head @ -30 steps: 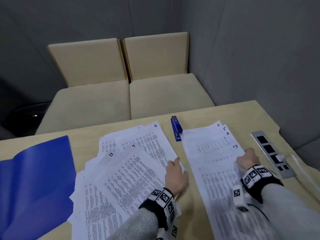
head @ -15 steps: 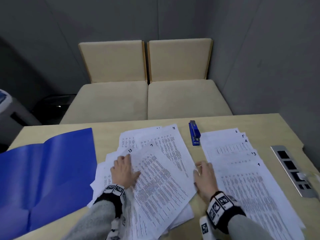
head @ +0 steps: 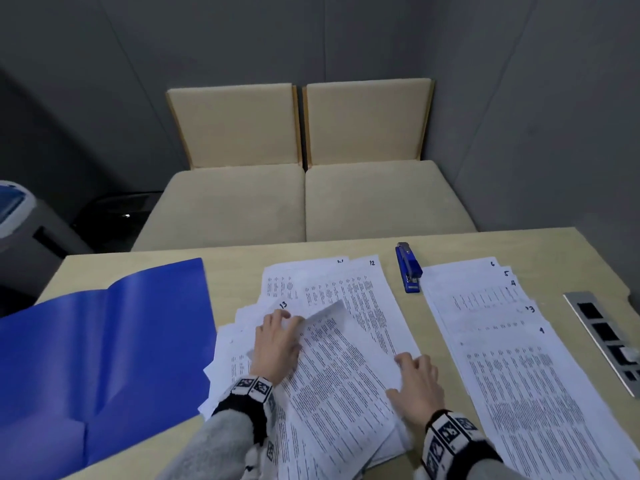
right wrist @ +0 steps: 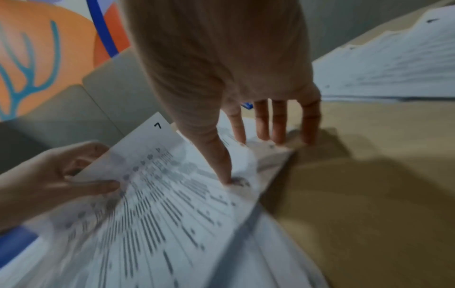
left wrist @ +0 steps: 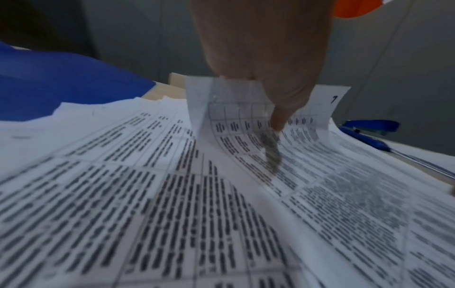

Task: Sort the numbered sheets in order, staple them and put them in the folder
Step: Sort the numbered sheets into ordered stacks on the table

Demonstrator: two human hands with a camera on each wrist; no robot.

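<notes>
Sheet 7 [head: 339, 368] lies on top of the loose pile of numbered sheets [head: 353, 296], where 12 and 13 show. My left hand [head: 287, 318] pinches its top edge and curls it up off the pile; in the left wrist view the thumb lies on sheet 7 [left wrist: 246, 126]. My right hand [head: 408, 362] presses its thumb on the sheet's right edge [right wrist: 231, 187], its fingers [right wrist: 278, 126] straight down past the edge. The fanned stack [head: 512, 358] showing 1, 3 and higher numbers lies to the right. A blue stapler [head: 408, 271] sits between the piles, and the open blue folder [head: 104, 348] is at left.
A metal socket strip [head: 606, 337] is set into the table [head: 232, 271] near its right edge. Beige sofa seats [head: 304, 199] stand behind the table's far edge. A grey machine [head: 20, 223] stands on the floor at far left.
My left hand went from lying flat on the pile to pinching sheet 7's top edge and lifting it. My right hand shifted onto the sheet's right edge.
</notes>
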